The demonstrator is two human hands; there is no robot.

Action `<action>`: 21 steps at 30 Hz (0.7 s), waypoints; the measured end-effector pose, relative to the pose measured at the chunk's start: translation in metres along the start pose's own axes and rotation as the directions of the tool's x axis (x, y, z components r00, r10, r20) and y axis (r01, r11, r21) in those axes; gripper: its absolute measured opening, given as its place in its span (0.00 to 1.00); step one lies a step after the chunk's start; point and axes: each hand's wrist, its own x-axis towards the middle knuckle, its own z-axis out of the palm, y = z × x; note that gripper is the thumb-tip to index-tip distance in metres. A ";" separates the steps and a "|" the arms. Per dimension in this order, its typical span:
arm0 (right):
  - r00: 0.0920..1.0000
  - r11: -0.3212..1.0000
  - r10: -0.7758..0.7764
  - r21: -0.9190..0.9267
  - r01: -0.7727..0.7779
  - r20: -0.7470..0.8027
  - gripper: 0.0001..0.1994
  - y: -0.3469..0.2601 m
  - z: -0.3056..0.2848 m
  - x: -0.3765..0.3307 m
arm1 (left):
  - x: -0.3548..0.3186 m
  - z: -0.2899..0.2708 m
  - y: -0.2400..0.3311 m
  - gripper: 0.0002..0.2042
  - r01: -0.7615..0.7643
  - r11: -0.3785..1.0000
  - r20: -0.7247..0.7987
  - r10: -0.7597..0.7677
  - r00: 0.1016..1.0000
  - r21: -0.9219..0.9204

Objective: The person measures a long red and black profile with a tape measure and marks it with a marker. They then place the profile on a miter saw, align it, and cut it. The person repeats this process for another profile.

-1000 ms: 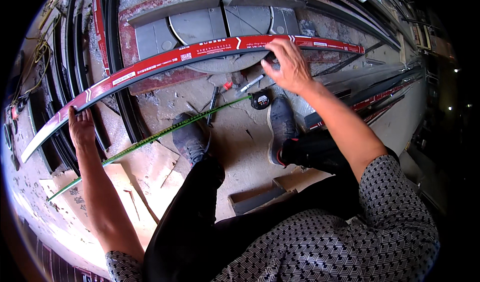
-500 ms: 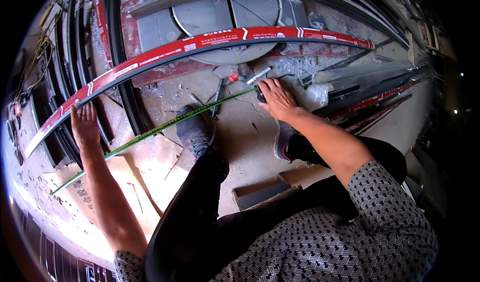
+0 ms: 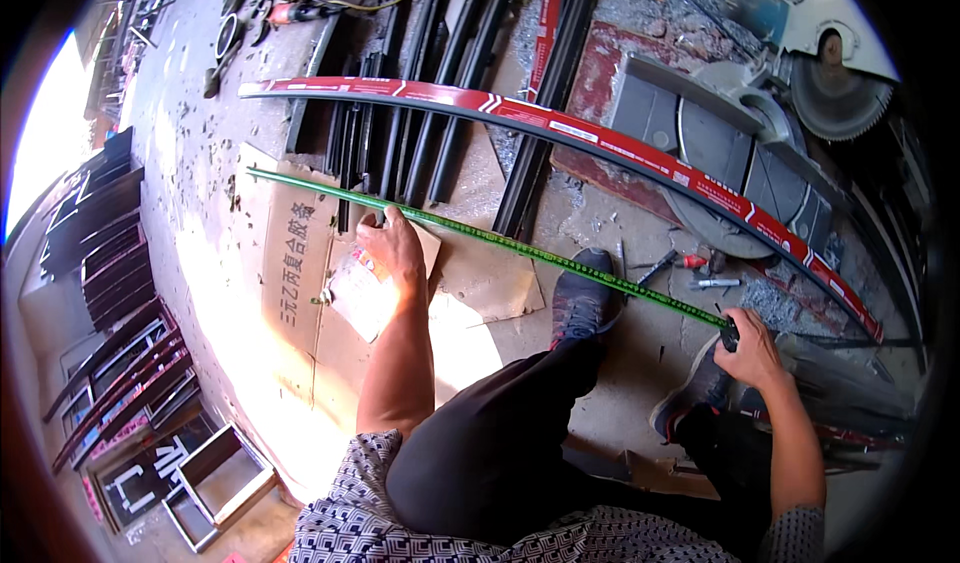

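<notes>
The right hand has its fingers closed around the dark case of a tape measure, just above the right shoe. From that case the green blade runs out in a straight slant, passing over the toe of the left shoe and ending out beyond the left hand. Those left fingers are bent and meet the blade's near edge; from where I stand I cannot tell whether they pinch it or only rest against it. Under the left hand lies flat cardboard, part of it washed out by strong light. Just beyond the blade, a long strip with a red printed face lies well apart from both hands, crossing a row of dark bars and the base of a cutting saw, whose round toothed blade shows farther off. Between the left shoe and the saw, a white marker and a dark slim tool lie on the floor. Off at the far left, past the cardboard, rectangular frames lie about, and a yellow cord loops near the top.
</notes>
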 end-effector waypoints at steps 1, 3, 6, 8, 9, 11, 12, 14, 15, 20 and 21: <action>1.000 1.000 0.018 0.011 -0.019 0.020 0.24 -0.004 -0.007 0.000 | -0.008 -0.001 0.012 0.27 0.158 0.985 0.039 -0.155 0.987 -0.071; 0.997 0.999 0.019 0.043 -0.022 0.075 0.22 -0.017 -0.026 0.003 | 0.019 -0.010 -0.037 0.28 0.382 0.893 0.419 -0.260 0.870 -0.239; 0.998 0.997 0.031 0.063 -0.034 0.058 0.21 -0.031 -0.048 0.005 | -0.013 0.003 -0.001 0.26 0.637 0.366 0.603 -0.217 0.767 -0.679; 0.999 0.999 0.027 0.047 -0.028 0.024 0.23 -0.024 -0.054 0.007 | -0.014 0.004 0.014 0.22 0.615 0.300 0.598 -0.157 0.786 -0.729; 0.999 0.998 0.031 0.052 -0.031 0.011 0.24 -0.024 -0.060 0.010 | -0.012 0.004 0.022 0.21 0.589 0.311 0.584 -0.122 0.803 -0.745; 0.999 0.997 0.042 0.059 -0.042 -0.001 0.25 -0.031 -0.075 0.015 | -0.004 0.002 0.033 0.18 0.522 0.321 0.545 -0.021 0.838 -0.790; 0.999 0.998 0.015 0.058 -0.012 -0.047 0.25 -0.030 -0.079 0.017 | 0.001 0.002 0.040 0.18 0.514 0.322 0.540 -0.011 0.842 -0.795; 0.990 0.998 -0.034 0.052 0.041 -0.140 0.25 -0.024 -0.085 0.020 | 0.013 0.005 0.062 0.17 0.503 0.325 0.536 0.013 0.844 -0.801; 0.985 0.998 -0.021 0.055 0.031 -0.169 0.24 -0.030 -0.090 0.022 | 0.020 0.004 0.071 0.15 0.496 0.317 0.532 0.030 0.846 -0.808; 0.967 0.999 0.001 0.043 0.010 -0.253 0.23 -0.011 -0.103 0.034 | 0.038 0.013 0.135 0.14 0.481 0.398 0.575 0.159 0.803 -0.781; 0.964 0.998 0.009 0.065 0.009 -0.267 0.22 -0.009 -0.106 0.036 | 0.040 0.020 0.139 0.14 0.463 0.436 0.584 0.197 0.788 -0.772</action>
